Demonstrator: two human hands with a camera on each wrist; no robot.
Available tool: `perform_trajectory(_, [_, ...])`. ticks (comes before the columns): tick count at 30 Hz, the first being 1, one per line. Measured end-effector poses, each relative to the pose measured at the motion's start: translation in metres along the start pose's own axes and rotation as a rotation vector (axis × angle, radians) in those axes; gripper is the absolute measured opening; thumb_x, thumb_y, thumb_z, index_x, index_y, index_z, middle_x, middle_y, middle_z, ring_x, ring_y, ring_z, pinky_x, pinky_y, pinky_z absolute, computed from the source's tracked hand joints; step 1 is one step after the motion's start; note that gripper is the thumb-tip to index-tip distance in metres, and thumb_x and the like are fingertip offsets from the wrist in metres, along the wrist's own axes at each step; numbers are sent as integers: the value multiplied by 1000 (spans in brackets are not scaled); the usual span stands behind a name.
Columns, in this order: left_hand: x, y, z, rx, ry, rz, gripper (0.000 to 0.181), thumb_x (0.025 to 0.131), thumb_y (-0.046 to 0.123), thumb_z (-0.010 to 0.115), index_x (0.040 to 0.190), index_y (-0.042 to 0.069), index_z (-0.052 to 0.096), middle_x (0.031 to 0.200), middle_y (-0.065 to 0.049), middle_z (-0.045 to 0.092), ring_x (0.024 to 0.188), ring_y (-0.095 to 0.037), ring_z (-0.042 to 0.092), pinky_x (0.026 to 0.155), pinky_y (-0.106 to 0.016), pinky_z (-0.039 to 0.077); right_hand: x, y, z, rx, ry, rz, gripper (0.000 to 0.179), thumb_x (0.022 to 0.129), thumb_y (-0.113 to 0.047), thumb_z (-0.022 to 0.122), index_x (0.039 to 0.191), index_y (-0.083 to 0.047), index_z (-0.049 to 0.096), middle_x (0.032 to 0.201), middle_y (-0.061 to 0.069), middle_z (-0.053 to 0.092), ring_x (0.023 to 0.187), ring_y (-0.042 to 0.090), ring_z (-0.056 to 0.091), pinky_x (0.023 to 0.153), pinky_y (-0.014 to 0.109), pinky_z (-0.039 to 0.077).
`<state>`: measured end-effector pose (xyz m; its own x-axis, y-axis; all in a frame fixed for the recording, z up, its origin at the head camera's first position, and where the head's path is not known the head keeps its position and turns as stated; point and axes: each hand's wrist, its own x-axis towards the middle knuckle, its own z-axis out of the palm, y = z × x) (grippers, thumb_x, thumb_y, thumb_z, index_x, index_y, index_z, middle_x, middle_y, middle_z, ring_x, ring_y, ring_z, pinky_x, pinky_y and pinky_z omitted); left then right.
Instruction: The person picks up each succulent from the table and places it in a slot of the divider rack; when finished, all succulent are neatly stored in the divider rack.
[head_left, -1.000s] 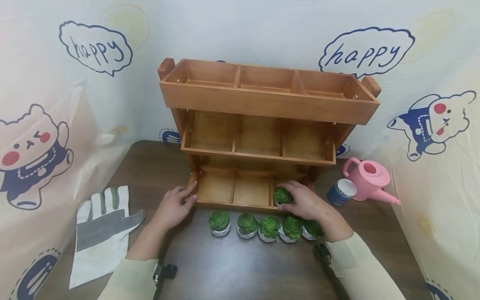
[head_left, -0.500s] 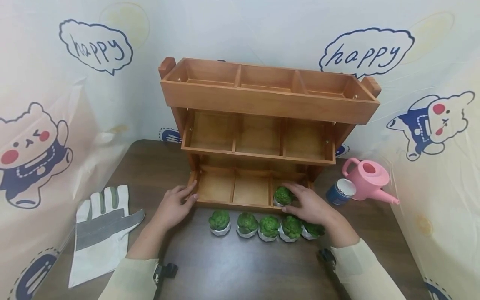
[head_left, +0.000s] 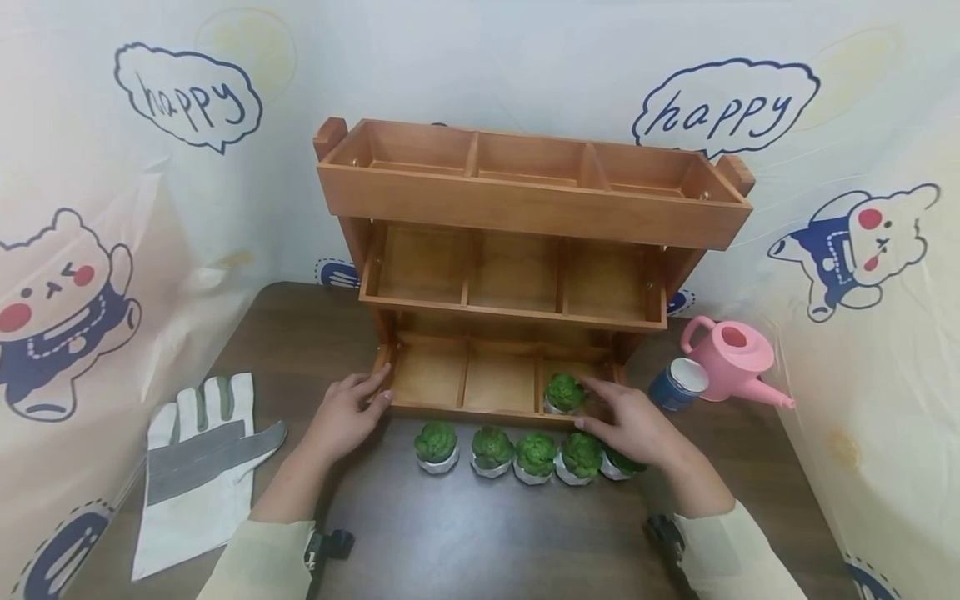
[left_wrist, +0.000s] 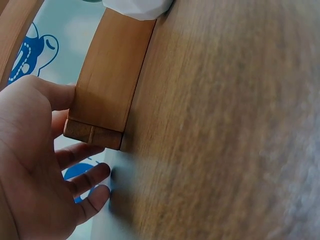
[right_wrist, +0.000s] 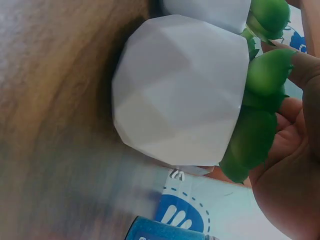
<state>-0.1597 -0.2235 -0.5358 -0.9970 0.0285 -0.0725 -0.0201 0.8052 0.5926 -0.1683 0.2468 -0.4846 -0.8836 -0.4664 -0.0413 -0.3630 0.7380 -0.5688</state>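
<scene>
A three-tier wooden plant stand [head_left: 532,202] faces me, each tier split into three compartments. My left hand [head_left: 351,415] holds the left end of the bottom tier, thumb on the front corner and fingers around the side. In the left wrist view this hand [left_wrist: 45,160] shows against the tier's end [left_wrist: 107,75]. A potted succulent [head_left: 563,393] stands upright in the bottom tier's right compartment. Just right of it is my right hand [head_left: 637,421], holding nothing, thumb and fingers apart. Several more succulents in white faceted pots line up in front, including one pot [right_wrist: 180,92] near the right wrist camera.
A white and grey work glove [head_left: 198,467] lies on the left of the table. On the right stand a blue can [head_left: 677,386] and a pink watering can [head_left: 731,358]. A printed cloth [head_left: 495,58] hangs behind and at both sides.
My right hand has let go of the succulent in the right compartment and moved right, away from it. The left hand keeps its place on the stand's end.
</scene>
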Motion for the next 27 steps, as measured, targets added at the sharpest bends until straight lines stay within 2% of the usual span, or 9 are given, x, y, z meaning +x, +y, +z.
perform_trajectory(9, [-1, 1, -1, -14, -8, -20, 56, 104, 46, 58, 157, 33, 45, 148, -17, 52, 134, -41, 43, 102, -69, 44, -21, 3, 4, 49, 84, -16, 68, 95, -34, 78, 152, -8, 52, 142, 12, 64, 119, 30, 68, 96, 50, 56])
perform_trajectory(15, [-2, 1, -2, -11, -14, -37, 57, 105, 47, 58, 158, 33, 44, 149, -17, 51, 136, -42, 42, 103, -70, 43, -36, 8, 10, 23, 146, -7, 65, 94, -39, 78, 149, -11, 56, 141, 10, 64, 121, 30, 67, 98, 53, 55])
perform_trajectory(21, [0, 0, -2, -14, -26, -46, 57, 104, 48, 57, 158, 34, 44, 149, -17, 50, 135, -41, 42, 103, -70, 43, -51, 9, 15, -23, 235, -47, 63, 91, -38, 82, 145, -14, 61, 138, 8, 66, 124, 32, 65, 100, 56, 53])
perform_trajectory(27, [0, 1, -3, -14, -33, -51, 58, 104, 48, 58, 159, 35, 43, 150, -17, 50, 135, -41, 41, 102, -70, 43, -60, 8, 16, -32, 235, -28, 69, 88, -42, 84, 146, -16, 59, 140, 11, 65, 127, 37, 62, 101, 60, 51])
